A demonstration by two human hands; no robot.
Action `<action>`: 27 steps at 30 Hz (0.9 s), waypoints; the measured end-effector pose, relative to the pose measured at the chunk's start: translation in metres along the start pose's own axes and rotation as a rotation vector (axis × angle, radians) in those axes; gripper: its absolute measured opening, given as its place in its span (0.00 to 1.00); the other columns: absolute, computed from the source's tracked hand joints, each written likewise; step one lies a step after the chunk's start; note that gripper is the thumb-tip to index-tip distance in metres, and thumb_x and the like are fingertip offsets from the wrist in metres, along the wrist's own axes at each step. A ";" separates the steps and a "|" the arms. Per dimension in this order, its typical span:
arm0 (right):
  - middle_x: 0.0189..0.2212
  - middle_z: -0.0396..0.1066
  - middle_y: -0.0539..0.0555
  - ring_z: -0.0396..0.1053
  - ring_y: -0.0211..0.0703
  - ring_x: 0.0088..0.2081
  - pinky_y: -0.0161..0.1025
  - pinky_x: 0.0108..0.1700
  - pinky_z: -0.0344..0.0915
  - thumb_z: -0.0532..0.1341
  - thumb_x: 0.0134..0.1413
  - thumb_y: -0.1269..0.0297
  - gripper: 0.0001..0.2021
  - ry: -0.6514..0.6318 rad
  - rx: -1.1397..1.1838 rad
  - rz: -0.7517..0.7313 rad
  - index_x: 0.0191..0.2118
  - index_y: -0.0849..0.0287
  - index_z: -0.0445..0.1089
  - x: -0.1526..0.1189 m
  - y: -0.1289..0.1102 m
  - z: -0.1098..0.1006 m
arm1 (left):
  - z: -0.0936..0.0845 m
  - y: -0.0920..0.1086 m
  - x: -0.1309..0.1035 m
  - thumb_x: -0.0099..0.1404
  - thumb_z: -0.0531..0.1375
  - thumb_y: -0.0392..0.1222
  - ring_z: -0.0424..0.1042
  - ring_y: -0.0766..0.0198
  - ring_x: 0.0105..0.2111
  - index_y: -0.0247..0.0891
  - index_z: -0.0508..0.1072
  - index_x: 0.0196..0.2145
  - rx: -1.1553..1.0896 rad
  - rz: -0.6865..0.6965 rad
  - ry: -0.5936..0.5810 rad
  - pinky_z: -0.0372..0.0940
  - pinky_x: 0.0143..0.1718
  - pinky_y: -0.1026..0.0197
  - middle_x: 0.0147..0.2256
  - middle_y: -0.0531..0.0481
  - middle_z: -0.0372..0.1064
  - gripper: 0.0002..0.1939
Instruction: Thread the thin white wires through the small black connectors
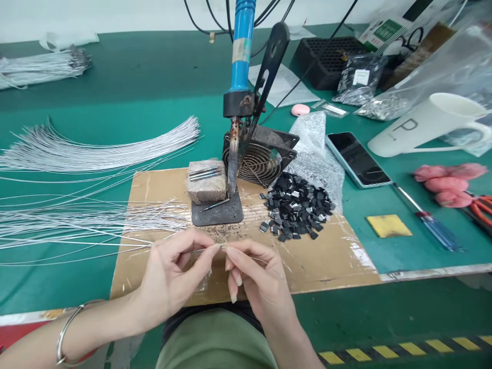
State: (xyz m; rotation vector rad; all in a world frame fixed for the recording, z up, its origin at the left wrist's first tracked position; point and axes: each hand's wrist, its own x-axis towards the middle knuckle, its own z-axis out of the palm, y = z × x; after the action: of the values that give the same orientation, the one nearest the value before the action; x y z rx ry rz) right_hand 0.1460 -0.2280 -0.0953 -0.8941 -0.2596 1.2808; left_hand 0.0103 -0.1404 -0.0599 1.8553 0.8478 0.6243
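Both hands meet fingertip to fingertip over the brown cardboard (330,261). My left hand (177,277) pinches a thin white wire between thumb and index finger. Opposite it, my right hand (257,271) pinches a thin wire too, and a fine strand trails over its fingers. The fingertips hide the spot where they meet. Just beyond the hands stands a blue-handled soldering iron (241,56), its tip above a dark plate (217,215). A stained block (206,190) carries several metal pieces. Right of the iron is a pile of small black parts (298,205).
White wire bundles (115,148) lie at the left. A round-grilled fan (257,159) stands behind the iron. To the right are a phone (359,159), a white mug (426,125), a yellow sponge (389,226), a blue-handled tool (440,231) and orange-handled pliers (482,207).
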 end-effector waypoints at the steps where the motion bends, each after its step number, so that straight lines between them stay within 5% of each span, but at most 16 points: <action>1: 0.21 0.72 0.48 0.64 0.29 0.15 0.26 0.15 0.68 0.73 0.52 0.60 0.07 0.004 0.008 -0.002 0.31 0.58 0.84 0.000 0.001 0.001 | 0.000 0.000 0.000 0.69 0.61 0.34 0.65 0.71 0.23 0.40 0.76 0.32 -0.007 0.003 0.006 0.60 0.24 0.69 0.24 0.58 0.69 0.07; 18: 0.20 0.73 0.48 0.63 0.28 0.15 0.24 0.16 0.67 0.75 0.49 0.60 0.07 0.139 0.131 -0.054 0.31 0.58 0.84 -0.004 0.016 0.022 | 0.005 0.002 0.001 0.69 0.61 0.34 0.69 0.70 0.23 0.38 0.75 0.32 -0.122 -0.028 0.052 0.62 0.24 0.70 0.25 0.54 0.73 0.06; 23: 0.25 0.76 0.52 0.67 0.33 0.21 0.29 0.18 0.71 0.71 0.55 0.55 0.11 0.153 0.050 -0.146 0.36 0.59 0.85 -0.003 0.005 0.005 | -0.004 0.000 0.003 0.69 0.61 0.37 0.62 0.70 0.20 0.40 0.76 0.33 0.067 0.012 0.060 0.56 0.21 0.66 0.23 0.56 0.69 0.06; 27: 0.27 0.78 0.54 0.69 0.35 0.24 0.30 0.21 0.73 0.70 0.56 0.56 0.12 0.287 -0.039 -0.360 0.38 0.60 0.84 0.000 -0.017 -0.024 | -0.032 0.001 0.014 0.70 0.62 0.39 0.59 0.68 0.21 0.42 0.78 0.35 0.399 0.142 0.059 0.54 0.24 0.62 0.25 0.57 0.73 0.05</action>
State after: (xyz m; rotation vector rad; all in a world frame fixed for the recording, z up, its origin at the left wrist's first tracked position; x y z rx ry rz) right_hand 0.1732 -0.2389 -0.0994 -1.0008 -0.2070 0.8072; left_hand -0.0038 -0.1128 -0.0451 2.2820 0.9352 0.6332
